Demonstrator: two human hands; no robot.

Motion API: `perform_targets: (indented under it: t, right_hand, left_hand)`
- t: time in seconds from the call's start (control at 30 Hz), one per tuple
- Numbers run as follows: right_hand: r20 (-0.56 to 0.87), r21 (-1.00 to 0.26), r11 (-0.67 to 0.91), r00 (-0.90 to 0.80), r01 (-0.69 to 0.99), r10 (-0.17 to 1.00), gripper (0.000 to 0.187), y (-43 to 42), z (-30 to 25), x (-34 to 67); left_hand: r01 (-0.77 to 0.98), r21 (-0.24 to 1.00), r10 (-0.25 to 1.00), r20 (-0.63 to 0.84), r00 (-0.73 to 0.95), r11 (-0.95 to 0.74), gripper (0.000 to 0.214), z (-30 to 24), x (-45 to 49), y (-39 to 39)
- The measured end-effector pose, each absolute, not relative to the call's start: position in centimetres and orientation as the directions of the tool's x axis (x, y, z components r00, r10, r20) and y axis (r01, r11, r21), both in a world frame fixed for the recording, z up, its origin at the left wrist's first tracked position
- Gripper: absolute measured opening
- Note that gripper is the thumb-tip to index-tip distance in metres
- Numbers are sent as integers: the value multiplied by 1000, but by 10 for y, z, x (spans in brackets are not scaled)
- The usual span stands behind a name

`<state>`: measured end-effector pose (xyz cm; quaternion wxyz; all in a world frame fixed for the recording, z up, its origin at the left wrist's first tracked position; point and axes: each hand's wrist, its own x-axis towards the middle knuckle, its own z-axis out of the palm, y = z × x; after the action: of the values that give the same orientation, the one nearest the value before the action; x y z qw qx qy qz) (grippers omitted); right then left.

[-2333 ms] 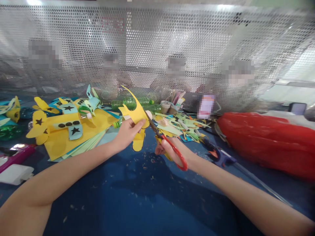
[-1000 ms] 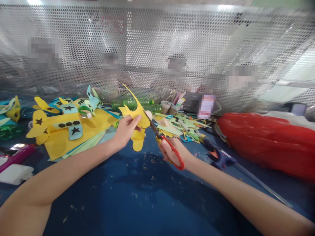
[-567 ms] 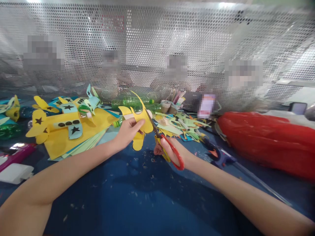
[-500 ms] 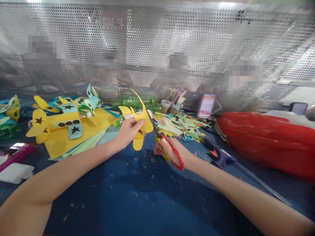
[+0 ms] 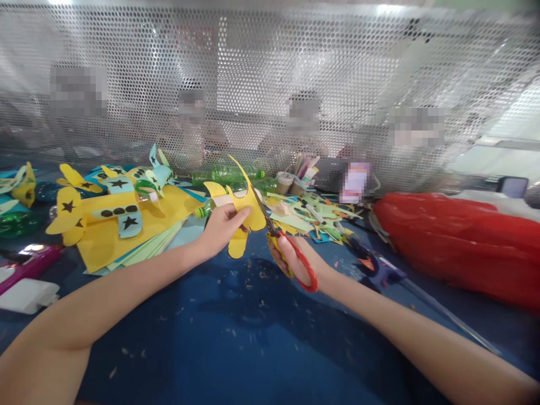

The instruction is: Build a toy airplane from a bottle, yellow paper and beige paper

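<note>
Shifted rightward since earlier, yellow paper (image 5: 248, 198) pinched by the left hand (image 5: 223, 226) meets scissors (image 5: 272, 226) whose handles the right hand (image 5: 291, 252) grips.

- Left hand (image 5: 225, 225): bare, with slim fingers; the thumb is in plain sight from where I stand.
- Left arm (image 5: 139, 275): bare from wrist to past the elbow, smooth and slender, thickening above the forearm.
- Right hand (image 5: 291, 253): bare; some fingers are partly hidden.
- Right arm (image 5: 392, 315): bare along the visible stretch, slender, narrowing towards the wrist.
- Fingernails: too small to judge.
</note>
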<state>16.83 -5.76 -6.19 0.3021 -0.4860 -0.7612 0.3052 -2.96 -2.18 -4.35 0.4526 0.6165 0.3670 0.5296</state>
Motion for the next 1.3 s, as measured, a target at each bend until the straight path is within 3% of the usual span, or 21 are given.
perform_targets:
  t: [0.53, 0.73, 1.07, 1.3]
  right_hand:
    - [169, -788, 331, -335, 519, 927, 69, -57, -67, 168]
    - [55, -820, 285, -426, 497, 903, 80, -58, -57, 168]
    - [132, -767, 363, -424, 529, 896, 79, -57, -57, 169]
    - [63, -808, 265, -370, 526, 927, 81, -57, -50, 169]
  left_hand:
    - [-123, 949, 937, 306, 165, -289, 31, -48, -27, -19]
    - [-91, 950, 935, 310, 174, -298, 31, -48, -27, -21]
    - [-9, 946, 916, 315, 250, -323, 29, -46, -27, -24]
    - [-29, 962, 911, 265, 315, -270, 26, -40, -31, -19]
